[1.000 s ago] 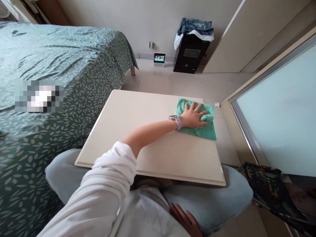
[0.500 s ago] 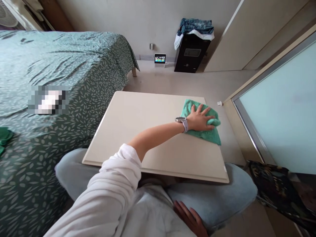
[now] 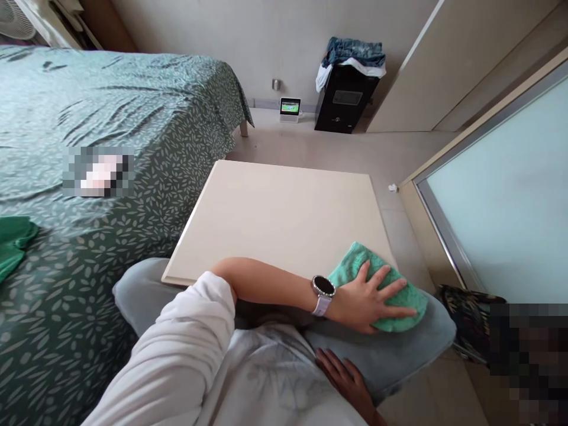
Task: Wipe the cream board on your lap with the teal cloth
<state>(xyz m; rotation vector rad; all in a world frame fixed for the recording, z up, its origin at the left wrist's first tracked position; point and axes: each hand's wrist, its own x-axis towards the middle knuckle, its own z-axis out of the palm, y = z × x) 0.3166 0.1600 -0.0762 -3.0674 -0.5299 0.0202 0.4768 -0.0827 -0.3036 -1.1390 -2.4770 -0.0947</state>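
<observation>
My left hand [image 3: 368, 299] lies spread on a green cloth [image 3: 355, 260], pressing it over the near right corner of a cream board [image 3: 284, 219]. Part of the cloth hangs past the board's edge above my thigh. A round watch [image 3: 323, 286] is on the left wrist, below a rolled white sleeve. The board rests across my lap. My right hand [image 3: 344, 376] lies on my thigh near the bottom, fingers extended, holding nothing.
A bed [image 3: 168, 112] with a green leaf-patterned sheet stands at left, with green fabric [image 3: 15, 242] on it. A small screen [image 3: 290, 108] and black cabinet [image 3: 344, 100] with folded clothes are by the wall. A frosted panel [image 3: 506, 183] stands at right.
My left hand and the green cloth have moved toward me, from the board's far right part to its near right corner. The right hand stays on my thigh. The view has shifted slightly.
</observation>
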